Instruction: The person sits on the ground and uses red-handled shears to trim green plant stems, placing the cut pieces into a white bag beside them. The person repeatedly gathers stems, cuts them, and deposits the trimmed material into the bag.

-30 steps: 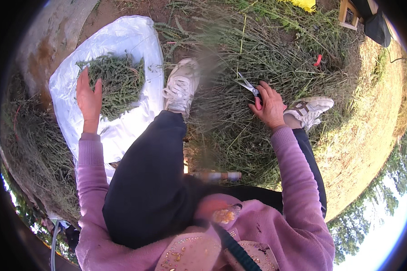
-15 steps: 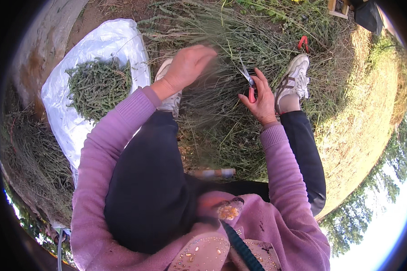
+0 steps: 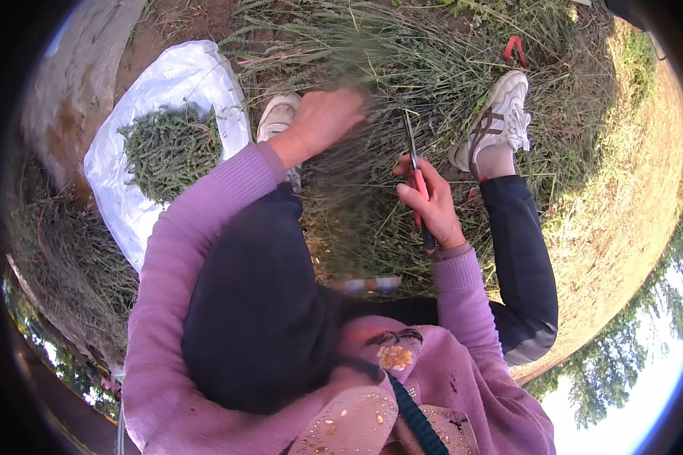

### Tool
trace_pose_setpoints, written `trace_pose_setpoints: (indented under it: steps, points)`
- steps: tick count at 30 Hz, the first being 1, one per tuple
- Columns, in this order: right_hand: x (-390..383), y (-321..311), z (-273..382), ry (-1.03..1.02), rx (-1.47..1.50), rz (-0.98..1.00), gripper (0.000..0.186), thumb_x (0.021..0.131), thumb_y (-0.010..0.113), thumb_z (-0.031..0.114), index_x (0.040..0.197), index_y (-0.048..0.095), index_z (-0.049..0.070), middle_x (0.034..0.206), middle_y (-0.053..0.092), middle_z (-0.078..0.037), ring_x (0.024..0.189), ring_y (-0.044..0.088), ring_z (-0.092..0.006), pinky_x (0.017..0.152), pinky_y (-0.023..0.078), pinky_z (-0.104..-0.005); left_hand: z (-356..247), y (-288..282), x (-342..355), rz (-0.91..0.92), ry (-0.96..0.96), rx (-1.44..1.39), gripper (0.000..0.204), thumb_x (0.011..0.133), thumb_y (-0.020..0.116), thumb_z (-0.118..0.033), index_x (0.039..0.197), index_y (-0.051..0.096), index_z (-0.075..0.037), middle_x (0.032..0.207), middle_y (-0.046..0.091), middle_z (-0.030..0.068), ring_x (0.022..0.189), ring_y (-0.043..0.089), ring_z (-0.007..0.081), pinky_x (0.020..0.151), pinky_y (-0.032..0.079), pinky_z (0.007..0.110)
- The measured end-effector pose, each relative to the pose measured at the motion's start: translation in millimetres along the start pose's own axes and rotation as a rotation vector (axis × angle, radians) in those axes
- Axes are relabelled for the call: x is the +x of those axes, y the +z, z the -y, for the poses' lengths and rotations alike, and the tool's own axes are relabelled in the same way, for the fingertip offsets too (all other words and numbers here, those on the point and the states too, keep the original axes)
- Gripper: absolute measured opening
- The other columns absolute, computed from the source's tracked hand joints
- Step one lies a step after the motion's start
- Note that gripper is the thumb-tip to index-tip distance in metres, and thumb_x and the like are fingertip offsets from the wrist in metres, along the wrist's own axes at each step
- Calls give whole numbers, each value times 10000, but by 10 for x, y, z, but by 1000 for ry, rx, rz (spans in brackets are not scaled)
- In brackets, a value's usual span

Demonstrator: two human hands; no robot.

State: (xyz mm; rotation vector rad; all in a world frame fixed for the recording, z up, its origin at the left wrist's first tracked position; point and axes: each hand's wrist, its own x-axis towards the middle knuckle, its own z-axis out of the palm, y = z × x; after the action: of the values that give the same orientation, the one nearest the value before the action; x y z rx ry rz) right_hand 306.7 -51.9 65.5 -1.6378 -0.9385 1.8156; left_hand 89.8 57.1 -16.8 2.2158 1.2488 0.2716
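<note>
My right hand [image 3: 435,208] is wrapping around the scissors [image 3: 411,140]; my left hand [image 3: 325,121] is hanging half curled, too blurry to tell if it's holding anything. A green pile [image 3: 173,152] is sitting on white plastic [image 3: 112,168]; many stems [image 3: 448,87] are lying outside, so plenty seems left

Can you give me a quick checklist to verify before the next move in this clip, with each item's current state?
1. Scissors in the right hand: ok, held there.
2. Blades shut: cannot tell, seen nearly edge-on.
3. Left hand apart from the blades: ok, a gap shows.
4. Left hand's grip on stems: cannot tell, fingertips blurred.
5. Green heap on the white plastic sheet: ok.
6. Right shoe apart from the blades: ok.
</note>
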Motion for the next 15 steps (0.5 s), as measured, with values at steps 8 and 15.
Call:
trace_pose_setpoints:
  steps: [8, 15]
  points:
    - [-13, -207, -27, 291, 190, 218, 525, 859, 664, 337, 1245, 528, 8, 1017, 634, -56, 710, 539, -61, 643, 453, -205, -54, -106, 18, -39, 32, -435, 118, 837, 663, -112, 872, 648, 0, 780, 644, 107, 644, 613, 239, 594, 470, 337]
    - [233, -296, -3, 300, 158, 396, 568, 904, 609, 413, 1268, 485, -5, 1068, 601, -64, 747, 566, -84, 669, 474, -215, -98, -165, -163, 70, -47, -576, 160, 851, 607, -210, 838, 646, -56, 778, 630, 157, 725, 599, 369, 664, 485, 436]
